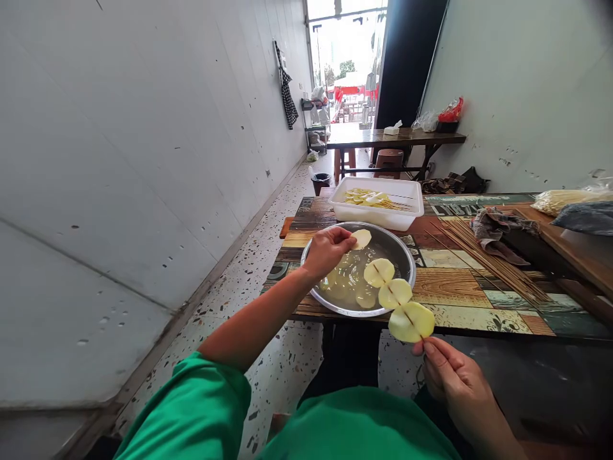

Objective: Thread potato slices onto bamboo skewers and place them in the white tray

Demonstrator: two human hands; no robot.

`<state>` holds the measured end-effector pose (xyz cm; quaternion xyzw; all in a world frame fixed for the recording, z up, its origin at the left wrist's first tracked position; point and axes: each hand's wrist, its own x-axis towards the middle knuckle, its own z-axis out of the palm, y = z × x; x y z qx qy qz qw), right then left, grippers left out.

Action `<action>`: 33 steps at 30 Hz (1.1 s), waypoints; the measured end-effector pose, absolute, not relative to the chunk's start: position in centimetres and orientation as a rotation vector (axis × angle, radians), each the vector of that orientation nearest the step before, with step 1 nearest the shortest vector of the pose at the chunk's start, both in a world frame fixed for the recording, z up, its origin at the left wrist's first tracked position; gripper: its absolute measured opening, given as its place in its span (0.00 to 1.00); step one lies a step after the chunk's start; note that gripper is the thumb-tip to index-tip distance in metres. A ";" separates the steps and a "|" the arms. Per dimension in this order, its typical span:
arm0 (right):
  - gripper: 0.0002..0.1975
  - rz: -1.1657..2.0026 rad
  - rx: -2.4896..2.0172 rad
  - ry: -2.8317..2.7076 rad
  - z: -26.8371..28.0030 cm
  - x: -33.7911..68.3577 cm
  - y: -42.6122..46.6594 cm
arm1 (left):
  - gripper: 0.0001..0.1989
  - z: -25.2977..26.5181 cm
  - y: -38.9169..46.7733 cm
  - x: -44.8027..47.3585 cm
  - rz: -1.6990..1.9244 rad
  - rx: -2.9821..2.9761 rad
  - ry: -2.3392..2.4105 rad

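Note:
My left hand (328, 249) pinches a pale potato slice (361, 239) over a round metal bowl (407, 255) that holds water and several more slices. My right hand (447, 370) grips the near end of a thin bamboo skewer (396, 292) that carries three yellow potato slices in a row, slanting up toward the bowl. The skewer's tip lies close to the slice in my left hand.
A white plastic tray (378, 214) with finished potato skewers stands behind the bowl. A bundle of bare bamboo skewers (493, 262) lies on the patterned table at right, beside a crumpled cloth (498, 233) and plastic bags (569, 204). A wooden table and stools stand farther back.

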<state>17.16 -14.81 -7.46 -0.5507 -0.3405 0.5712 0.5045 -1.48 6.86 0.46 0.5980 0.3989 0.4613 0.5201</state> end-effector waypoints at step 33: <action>0.20 1.005 -1.460 -1.054 -8.9 17.9 -13.7 | 0.07 0.3 6.9 -1.4 1.003 1.088 0.889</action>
